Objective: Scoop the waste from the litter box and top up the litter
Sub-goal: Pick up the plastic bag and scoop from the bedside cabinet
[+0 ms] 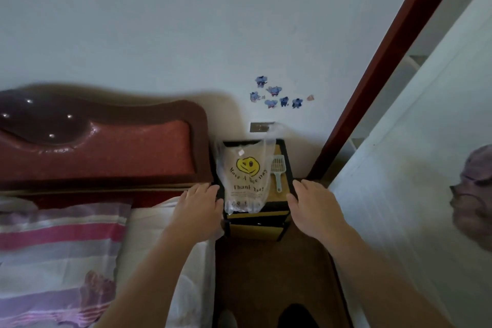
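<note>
A clear plastic bag [246,177] with a yellow smiley face and printed words lies on top of a small black-framed nightstand [288,168]. Beside it on the right lies a pale green litter scoop [277,168], handle toward me. My left hand [202,204] hovers at the nightstand's left edge, fingers apart and holding nothing. My right hand [310,202] is at the right front edge, fingers spread and empty. No litter box is in view.
A bed with a dark red headboard [106,141] and a striped pillow [58,242] fills the left. A white door [415,194] in a red-brown frame [386,69] stands on the right. Brown floor [274,274] runs between them. Blue stickers [274,93] dot the wall.
</note>
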Available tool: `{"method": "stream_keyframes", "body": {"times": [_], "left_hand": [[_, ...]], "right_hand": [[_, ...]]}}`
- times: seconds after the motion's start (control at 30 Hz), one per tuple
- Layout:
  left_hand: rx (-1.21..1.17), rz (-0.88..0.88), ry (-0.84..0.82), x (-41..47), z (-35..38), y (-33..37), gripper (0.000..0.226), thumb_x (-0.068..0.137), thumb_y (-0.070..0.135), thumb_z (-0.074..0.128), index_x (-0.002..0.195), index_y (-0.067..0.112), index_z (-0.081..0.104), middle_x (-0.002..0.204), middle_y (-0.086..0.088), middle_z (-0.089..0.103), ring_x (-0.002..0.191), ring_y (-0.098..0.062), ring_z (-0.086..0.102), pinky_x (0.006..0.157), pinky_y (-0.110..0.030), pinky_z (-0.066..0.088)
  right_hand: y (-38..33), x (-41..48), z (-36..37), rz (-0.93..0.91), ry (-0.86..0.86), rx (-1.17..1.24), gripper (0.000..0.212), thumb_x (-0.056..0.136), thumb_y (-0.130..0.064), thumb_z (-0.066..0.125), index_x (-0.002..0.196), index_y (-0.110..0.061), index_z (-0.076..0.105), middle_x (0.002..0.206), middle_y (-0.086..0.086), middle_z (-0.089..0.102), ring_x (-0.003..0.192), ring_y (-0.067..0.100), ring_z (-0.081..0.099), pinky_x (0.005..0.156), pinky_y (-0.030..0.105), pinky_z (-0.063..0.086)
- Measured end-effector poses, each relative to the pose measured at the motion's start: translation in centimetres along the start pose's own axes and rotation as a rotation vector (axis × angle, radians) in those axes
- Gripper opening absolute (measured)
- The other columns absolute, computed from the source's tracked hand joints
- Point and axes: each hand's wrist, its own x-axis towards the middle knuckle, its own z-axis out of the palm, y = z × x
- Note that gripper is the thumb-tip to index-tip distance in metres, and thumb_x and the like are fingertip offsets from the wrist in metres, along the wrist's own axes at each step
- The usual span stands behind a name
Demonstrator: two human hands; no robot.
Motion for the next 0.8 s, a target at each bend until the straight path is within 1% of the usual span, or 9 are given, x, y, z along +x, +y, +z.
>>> {"method": "stream_keyframes", "body": {"times": [0.17,0.27,0.37,0.47,0.57,0.63,0.7,0.73,0.8], "left_hand": [[0.032,0.001,-0.021,7.8,-0.5,1.1,0.041,0.100,0.033,0.035,0.136,0.017,0.045,0.139,-0.002,0.048,0.133,-0.020,0.038,0.112,-0.038,0.029],[0.051,-0.024,-0.023,12.7,0.6,1.6,0.040,0.100,0.034,0.035,0.133,0.016,0.047,0.136,0.000,0.050,0.129,-0.019,0.042,0.109,-0.037,0.032],[0.029,-0.084,-0.044,17.1,2.2,2.3,0.039,0.099,0.035,0.035,0.133,0.019,0.047,0.135,0.002,0.050,0.128,-0.018,0.042,0.111,-0.038,0.032],[0.002,-0.141,-0.059,21.5,4.0,2.3,0.035,0.094,0.040,0.033,0.119,0.024,0.051,0.123,0.005,0.056,0.118,-0.017,0.049,0.105,-0.040,0.039],[-0.069,-0.200,-0.079,25.3,5.6,1.9,0.034,0.091,0.044,0.033,0.113,0.025,0.051,0.114,0.005,0.058,0.110,-0.019,0.054,0.096,-0.041,0.045],[-0.128,-0.269,-0.105,27.6,6.9,1.5,0.030,0.092,0.043,0.042,0.114,0.025,0.051,0.114,0.003,0.058,0.106,-0.020,0.056,0.090,-0.042,0.048],[-0.178,-0.321,-0.146,29.5,8.8,0.6,0.033,0.091,0.045,0.047,0.117,0.025,0.050,0.116,0.001,0.059,0.104,-0.021,0.057,0.088,-0.043,0.051],[-0.198,-0.339,-0.169,30.4,10.1,0.1,0.036,0.090,0.046,0.049,0.119,0.025,0.049,0.119,-0.001,0.059,0.106,-0.022,0.058,0.089,-0.044,0.051],[-0.226,-0.373,-0.208,32.0,13.1,-1.2,0.048,0.090,0.047,0.053,0.130,0.022,0.045,0.130,-0.003,0.056,0.115,-0.024,0.056,0.093,-0.043,0.049]], "right_hand": [[2.7,6.1,1.5,0.046,-0.057,0.019,0.039,0.103,-0.043,0.033,0.130,-0.022,0.053,0.122,-0.004,0.060,0.113,0.014,0.054,0.096,0.032,0.044],[4.8,10.7,2.7,0.013,-0.085,0.040,0.039,0.103,-0.041,0.032,0.131,-0.022,0.052,0.122,-0.005,0.059,0.114,0.014,0.054,0.098,0.032,0.044],[6.7,15.6,4.2,-0.006,-0.130,0.070,0.039,0.104,-0.041,0.033,0.132,-0.022,0.052,0.125,-0.004,0.058,0.117,0.014,0.054,0.099,0.032,0.044],[8.3,20.4,6.8,-0.036,-0.191,0.084,0.037,0.103,-0.045,0.031,0.124,-0.024,0.053,0.116,-0.006,0.059,0.105,0.011,0.057,0.090,0.029,0.049],[9.3,24.4,9.8,-0.024,-0.279,0.103,0.041,0.103,-0.045,0.031,0.129,-0.021,0.052,0.118,-0.003,0.060,0.101,0.012,0.057,0.085,0.027,0.049],[9.6,26.6,12.0,0.034,-0.345,0.173,0.043,0.102,-0.046,0.033,0.131,-0.020,0.052,0.118,-0.001,0.059,0.100,0.013,0.057,0.083,0.029,0.052],[9.9,28.1,14.6,0.102,-0.399,0.224,0.043,0.101,-0.048,0.035,0.127,-0.020,0.054,0.105,-0.005,0.059,0.092,0.011,0.059,0.075,0.030,0.055],[10.0,28.6,16.0,0.130,-0.422,0.237,0.043,0.101,-0.049,0.035,0.127,-0.020,0.054,0.101,-0.006,0.057,0.087,0.010,0.059,0.069,0.028,0.055],[10.3,29.3,19.1,0.197,-0.451,0.265,0.045,0.101,-0.049,0.037,0.130,-0.019,0.053,0.101,-0.005,0.059,0.081,0.009,0.061,0.059,0.024,0.049]]}}
